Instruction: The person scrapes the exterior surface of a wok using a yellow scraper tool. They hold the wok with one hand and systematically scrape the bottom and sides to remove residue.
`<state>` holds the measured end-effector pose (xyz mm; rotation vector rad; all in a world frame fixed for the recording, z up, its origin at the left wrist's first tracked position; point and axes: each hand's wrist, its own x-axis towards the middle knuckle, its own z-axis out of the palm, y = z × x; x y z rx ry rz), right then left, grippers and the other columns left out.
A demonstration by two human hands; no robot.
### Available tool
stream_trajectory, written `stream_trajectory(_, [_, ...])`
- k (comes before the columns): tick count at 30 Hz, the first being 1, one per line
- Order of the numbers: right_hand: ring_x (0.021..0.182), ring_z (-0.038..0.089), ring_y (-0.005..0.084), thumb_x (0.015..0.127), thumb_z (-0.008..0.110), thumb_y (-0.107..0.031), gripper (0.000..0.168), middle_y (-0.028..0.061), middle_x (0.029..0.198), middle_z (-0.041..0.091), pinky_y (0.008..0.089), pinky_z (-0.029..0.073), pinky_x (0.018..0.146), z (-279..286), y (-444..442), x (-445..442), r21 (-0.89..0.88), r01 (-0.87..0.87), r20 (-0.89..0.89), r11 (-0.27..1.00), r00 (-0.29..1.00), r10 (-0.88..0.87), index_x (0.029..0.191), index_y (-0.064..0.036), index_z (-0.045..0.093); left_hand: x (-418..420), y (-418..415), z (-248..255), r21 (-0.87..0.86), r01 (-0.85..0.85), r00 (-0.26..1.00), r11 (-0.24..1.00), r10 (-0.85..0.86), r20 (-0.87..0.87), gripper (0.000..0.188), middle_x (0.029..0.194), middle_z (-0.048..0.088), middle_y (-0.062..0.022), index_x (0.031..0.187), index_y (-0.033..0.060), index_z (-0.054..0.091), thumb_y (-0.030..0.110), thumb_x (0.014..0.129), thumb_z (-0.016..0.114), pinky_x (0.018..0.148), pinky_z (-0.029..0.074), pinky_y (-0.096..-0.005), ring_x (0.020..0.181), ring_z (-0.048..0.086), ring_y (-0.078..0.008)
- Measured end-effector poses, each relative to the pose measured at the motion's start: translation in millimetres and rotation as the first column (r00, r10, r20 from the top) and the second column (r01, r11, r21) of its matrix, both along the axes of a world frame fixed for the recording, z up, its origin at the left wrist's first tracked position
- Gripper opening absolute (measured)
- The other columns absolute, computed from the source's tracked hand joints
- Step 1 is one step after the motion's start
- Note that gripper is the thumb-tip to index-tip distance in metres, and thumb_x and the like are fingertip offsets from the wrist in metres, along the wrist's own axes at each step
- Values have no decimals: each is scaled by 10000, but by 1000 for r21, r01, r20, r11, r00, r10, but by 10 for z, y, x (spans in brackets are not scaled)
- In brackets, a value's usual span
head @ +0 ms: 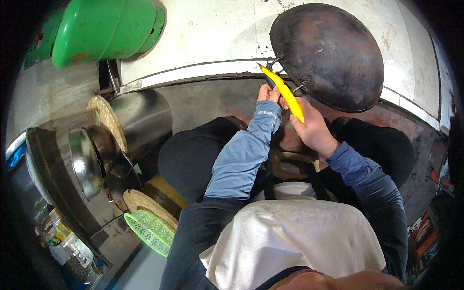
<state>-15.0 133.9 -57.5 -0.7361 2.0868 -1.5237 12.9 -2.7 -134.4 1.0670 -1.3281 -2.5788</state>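
Observation:
In my right hand (313, 127) is a slim yellow tool (290, 99), slanted up to the left with a thin dark tip; I cannot tell its exact kind. My left hand (269, 93) grips a black handle piece (270, 82) just beneath that tip, partly hidden by the tool and fingers. A large round wok (326, 54) with dark, scorched metal lies beyond both hands. Two short metal prongs (299, 87) join its near left rim to the handle area. The wok overlaps the edge of a white raised surface (203, 36).
A green gas cylinder (105, 30) lies at the upper left. Leftward are a big metal pot (145, 112), a round wooden board (105, 119), a shiny metal pan (83, 163) and a green plastic basket (150, 232). My knees flank the hands.

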Motion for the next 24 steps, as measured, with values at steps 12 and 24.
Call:
stream_trajectory(12, [598,560,225,849,500,-158,282,143,760,556,336,444,514,421,80,-211,242,-64,350,968,936,-25,1072,5,441,25,49,21,160,-18,997,987,6,78,120,748,591,-81,858,66,460,164,875,527,474,477,-270,549,572,-167])
stream_trajectory(24, [763,553,393,784,515,-39,372,245,830,558,431,447,660,601,203,-291,409,-113,-101,906,981,168,1135,21,408,-34,45,24,137,109,993,985,-116,39,247,710,616,-97,1075,65,441,114,850,532,390,401,-211,483,541,-122])
